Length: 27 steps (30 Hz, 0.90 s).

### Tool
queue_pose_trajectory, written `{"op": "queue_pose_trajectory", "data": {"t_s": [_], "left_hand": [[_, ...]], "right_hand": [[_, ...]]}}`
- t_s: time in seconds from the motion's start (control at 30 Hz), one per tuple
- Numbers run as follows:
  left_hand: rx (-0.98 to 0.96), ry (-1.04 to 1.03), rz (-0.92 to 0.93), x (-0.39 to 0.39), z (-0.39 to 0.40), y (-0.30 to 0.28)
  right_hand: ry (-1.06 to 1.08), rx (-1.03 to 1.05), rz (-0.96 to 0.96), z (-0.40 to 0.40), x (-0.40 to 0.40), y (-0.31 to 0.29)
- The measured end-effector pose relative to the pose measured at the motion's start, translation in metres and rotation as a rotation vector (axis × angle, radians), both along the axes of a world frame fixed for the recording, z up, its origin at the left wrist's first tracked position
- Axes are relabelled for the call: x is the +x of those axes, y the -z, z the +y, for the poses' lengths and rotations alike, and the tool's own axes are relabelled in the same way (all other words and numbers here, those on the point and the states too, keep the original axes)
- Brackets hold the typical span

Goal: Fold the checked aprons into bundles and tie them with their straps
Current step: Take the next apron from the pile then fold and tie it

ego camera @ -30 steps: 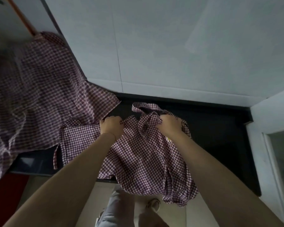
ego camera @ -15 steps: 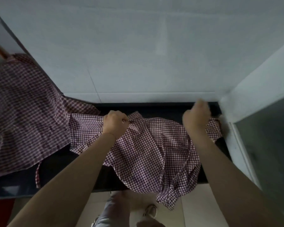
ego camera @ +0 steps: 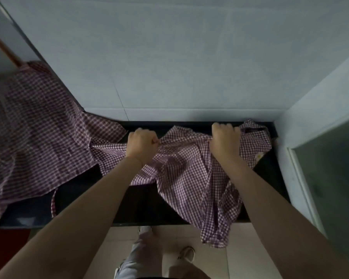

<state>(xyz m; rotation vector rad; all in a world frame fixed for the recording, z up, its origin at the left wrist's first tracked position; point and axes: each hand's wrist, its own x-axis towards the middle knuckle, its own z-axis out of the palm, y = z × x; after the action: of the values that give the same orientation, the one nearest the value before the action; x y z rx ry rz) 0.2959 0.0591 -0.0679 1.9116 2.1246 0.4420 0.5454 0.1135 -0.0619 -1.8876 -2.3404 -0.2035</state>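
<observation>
A red-and-white checked apron (ego camera: 185,174) lies crumpled on a black counter (ego camera: 141,206), its lower part hanging over the front edge. My left hand (ego camera: 142,144) grips a bunch of its upper edge near the middle. My right hand (ego camera: 224,142) grips the cloth further right, close to the back wall. The apron's top loops (ego camera: 254,127) bunch up beyond my right hand. A thin strap (ego camera: 53,202) dangles over the counter's front at the left.
A second checked apron (ego camera: 34,137) is spread over the counter's left end. A white tiled wall (ego camera: 169,67) closes the back, and a white side wall (ego camera: 318,109) with a glass panel (ego camera: 334,178) closes the right. Below are pale floor tiles and my shoes (ego camera: 186,253).
Both hands have pulled the apron to the right and apart, stretching its upper edge along the counter. The right hand went from the apron's middle to near the right wall.
</observation>
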Motion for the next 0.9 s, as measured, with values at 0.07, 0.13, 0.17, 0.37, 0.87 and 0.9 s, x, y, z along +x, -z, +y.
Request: {"op": "queue_pose_trajectory", "data": {"t_s": [0.07,0.13,0.17,0.37,0.87,0.9], "left_hand": [[0.157,0.051,0.077,0.002,0.006,-0.006],[0.069,0.223,0.284,0.008,0.005,-0.010],[-0.157,0.333,0.382,0.011,0.003,-0.010],[-0.789,0.276,0.182,0.028,0.002,-0.004],[-0.161,0.002,-0.532,0.051,0.027,-0.014],[-0.177,0.014,-0.547,0.048,0.031,-0.018]], "right_hand": [[-0.023,0.215,-0.047,0.001,0.005,-0.008],[-0.144,0.065,-0.148,0.000,0.010,-0.006],[-0.186,-0.237,-0.192,-0.003,0.012,-0.006],[0.006,-1.085,-0.116,-0.010,0.001,-0.019],[-0.057,-0.916,0.790,-0.005,-0.022,-0.020],[-0.036,-0.880,0.807,-0.002,-0.019,-0.024]]}}
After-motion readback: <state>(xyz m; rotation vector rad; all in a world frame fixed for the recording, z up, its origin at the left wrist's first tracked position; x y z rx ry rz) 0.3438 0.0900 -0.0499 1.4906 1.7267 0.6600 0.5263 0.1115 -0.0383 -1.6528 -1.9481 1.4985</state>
